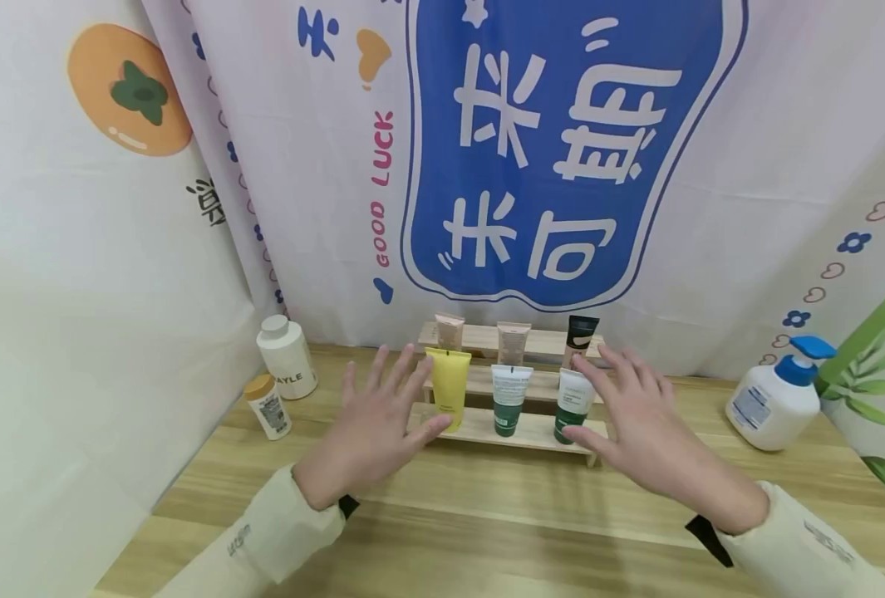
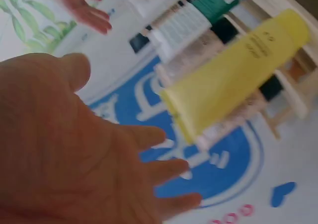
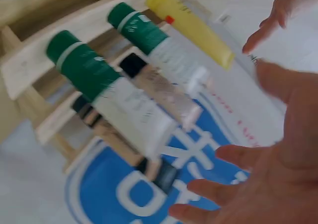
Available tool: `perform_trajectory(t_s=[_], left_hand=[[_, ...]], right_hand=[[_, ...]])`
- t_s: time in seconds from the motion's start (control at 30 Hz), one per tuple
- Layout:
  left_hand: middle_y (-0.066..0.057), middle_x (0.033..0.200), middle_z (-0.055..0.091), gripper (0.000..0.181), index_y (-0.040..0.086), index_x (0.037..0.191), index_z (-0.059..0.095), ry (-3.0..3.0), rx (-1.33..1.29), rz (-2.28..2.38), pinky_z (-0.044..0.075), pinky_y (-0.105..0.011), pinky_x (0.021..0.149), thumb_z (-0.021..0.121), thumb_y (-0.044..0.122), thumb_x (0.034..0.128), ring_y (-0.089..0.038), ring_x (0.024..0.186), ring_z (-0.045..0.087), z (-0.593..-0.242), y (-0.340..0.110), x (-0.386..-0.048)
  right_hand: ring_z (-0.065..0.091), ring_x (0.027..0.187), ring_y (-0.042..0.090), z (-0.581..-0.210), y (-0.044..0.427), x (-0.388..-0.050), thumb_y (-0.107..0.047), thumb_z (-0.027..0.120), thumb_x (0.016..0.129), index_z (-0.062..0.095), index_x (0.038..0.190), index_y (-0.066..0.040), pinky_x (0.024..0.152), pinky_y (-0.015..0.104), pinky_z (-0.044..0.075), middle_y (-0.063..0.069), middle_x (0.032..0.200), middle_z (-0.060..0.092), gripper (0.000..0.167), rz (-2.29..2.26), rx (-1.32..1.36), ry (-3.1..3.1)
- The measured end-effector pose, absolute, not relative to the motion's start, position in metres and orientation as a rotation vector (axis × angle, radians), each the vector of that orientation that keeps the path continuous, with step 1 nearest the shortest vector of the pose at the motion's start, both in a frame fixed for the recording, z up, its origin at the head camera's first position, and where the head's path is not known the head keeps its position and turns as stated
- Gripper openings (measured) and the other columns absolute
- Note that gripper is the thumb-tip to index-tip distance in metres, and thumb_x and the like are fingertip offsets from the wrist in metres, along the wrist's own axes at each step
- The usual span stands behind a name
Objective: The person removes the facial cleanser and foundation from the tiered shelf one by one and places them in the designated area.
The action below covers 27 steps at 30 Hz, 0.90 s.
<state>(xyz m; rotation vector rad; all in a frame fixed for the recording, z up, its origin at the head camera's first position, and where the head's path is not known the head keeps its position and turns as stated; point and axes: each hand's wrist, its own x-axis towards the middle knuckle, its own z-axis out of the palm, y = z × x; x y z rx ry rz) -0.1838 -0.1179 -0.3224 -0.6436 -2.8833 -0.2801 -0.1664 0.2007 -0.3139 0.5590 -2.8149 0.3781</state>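
Wood-grain surface (image 1: 487,515), left hand (image 1: 382,419) and right hand (image 1: 640,407) empty above it
Fingers spread, the left is nearest the yellow tube (image 1: 451,386), ahead and rightward; the right, likewise spread, is nearest a white-and-green tube (image 1: 575,395), leftward. Both tubes stand upright on the wooden rack (image 1: 538,421).

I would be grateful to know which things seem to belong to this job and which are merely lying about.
Probably the job's, near the left hand and right hand:
yellow tube
two green-and-white tubes
two beige tubes
black-and-beige tube
wooden tiered rack

Apparently just lying about:
white pump bottle
lidded white bottle
small orange-capped bottle
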Motion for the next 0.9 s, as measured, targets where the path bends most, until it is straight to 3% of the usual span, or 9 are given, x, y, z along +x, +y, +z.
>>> perform_trajectory(t_s=[0.13, 0.27, 0.43, 0.63, 0.9], left_hand=[[-0.018, 0.145, 0.035, 0.067, 0.007, 0.144, 0.037, -2.834, -0.627, -0.342, 0.021, -0.065, 0.102, 0.050, 0.051, 0.0939, -0.043, 0.131, 0.027, -0.336, -0.130, -0.207], [-0.017, 0.127, 0.052, 0.048, 0.005, 0.129, 0.054, -2.870, -0.591, -0.487, 0.034, -0.056, 0.099, 0.060, 0.036, 0.0929, -0.038, 0.120, 0.042, -0.357, -0.141, -0.231], [-0.013, 0.123, 0.057, 0.034, 0.009, 0.121, 0.062, -2.951, -0.594, -0.654, 0.038, -0.052, 0.097, 0.063, 0.027, 0.0923, -0.033, 0.118, 0.046, -0.389, -0.151, -0.254], [-0.010, 0.128, 0.054, 0.036, 0.011, 0.125, 0.060, -3.041, -0.572, -0.771, 0.038, -0.049, 0.098, 0.063, 0.026, 0.0927, -0.030, 0.120, 0.046, -0.411, -0.150, -0.265], [-0.009, 0.115, 0.061, 0.029, 0.005, 0.118, 0.063, -3.047, -0.543, -0.817, 0.044, -0.043, 0.092, 0.064, 0.017, 0.0911, -0.027, 0.109, 0.053, -0.420, -0.142, -0.268]], right_hand=[[0.037, 0.118, 0.046, -0.328, 0.209, -0.179, -0.027, 0.073, 0.084, 0.041, 0.140, -0.008, 0.092, 0.065, 0.032, 0.026, 0.134, 0.040, 0.068, 0.497, 0.581, -2.701], [0.049, 0.108, 0.039, -0.346, 0.215, -0.193, -0.009, 0.074, 0.082, 0.050, 0.129, -0.003, 0.088, 0.056, 0.042, 0.020, 0.118, 0.053, 0.053, 0.646, 0.584, -2.561], [0.058, 0.096, 0.027, -0.363, 0.217, -0.205, -0.003, 0.073, 0.082, 0.058, 0.115, -0.004, 0.079, 0.045, 0.049, 0.011, 0.111, 0.059, 0.037, 0.741, 0.588, -2.421], [0.061, 0.086, 0.021, -0.373, 0.215, -0.210, -0.002, 0.074, 0.081, 0.057, 0.115, -0.005, 0.073, 0.038, 0.053, 0.010, 0.111, 0.061, 0.039, 0.796, 0.565, -2.397], [0.062, 0.078, 0.017, -0.382, 0.213, -0.217, 0.003, 0.072, 0.081, 0.059, 0.110, -0.007, 0.067, 0.035, 0.053, 0.006, 0.101, 0.064, 0.034, 0.855, 0.533, -2.342]])
